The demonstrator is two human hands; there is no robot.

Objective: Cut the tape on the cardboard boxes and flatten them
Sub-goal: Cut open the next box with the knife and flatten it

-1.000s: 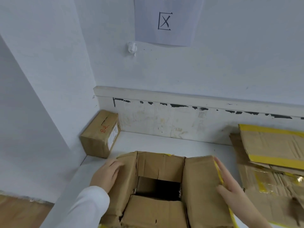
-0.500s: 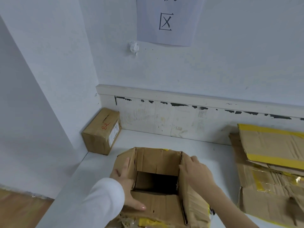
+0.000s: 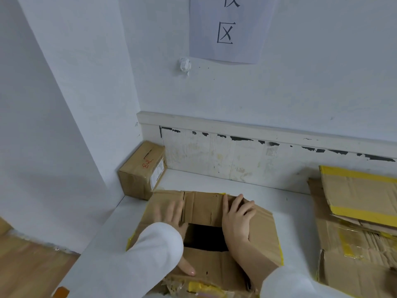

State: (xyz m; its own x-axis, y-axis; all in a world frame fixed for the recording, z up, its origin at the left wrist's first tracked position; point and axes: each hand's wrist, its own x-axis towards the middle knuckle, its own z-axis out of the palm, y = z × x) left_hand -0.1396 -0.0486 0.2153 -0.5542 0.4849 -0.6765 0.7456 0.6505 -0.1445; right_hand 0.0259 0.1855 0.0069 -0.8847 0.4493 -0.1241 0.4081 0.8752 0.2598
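An open brown cardboard box (image 3: 204, 208) with yellow tape remnants sits on the white table (image 3: 296, 214) in front of me, its dark opening facing up. My left hand (image 3: 171, 214) lies spread on the left flap, fingers straight, thumb reaching down to the near flap. My right hand (image 3: 236, 220) presses flat on the right flap with fingers spread toward the far edge. Both wrists wear white sleeves. Torn yellow tape hangs at the box's near edge.
A small sealed cardboard box (image 3: 141, 168) with red writing stands in the back left corner against the wall. A stack of flattened cardboard (image 3: 361, 203) with yellow tape lies at the right. Wooden floor (image 3: 23, 265) shows beyond the table's left edge.
The right flap, upright and gripped by my right hand before, now lies pushed outward under a flat palm. My left hand slid up onto the left flap. The box looks lower and wider.
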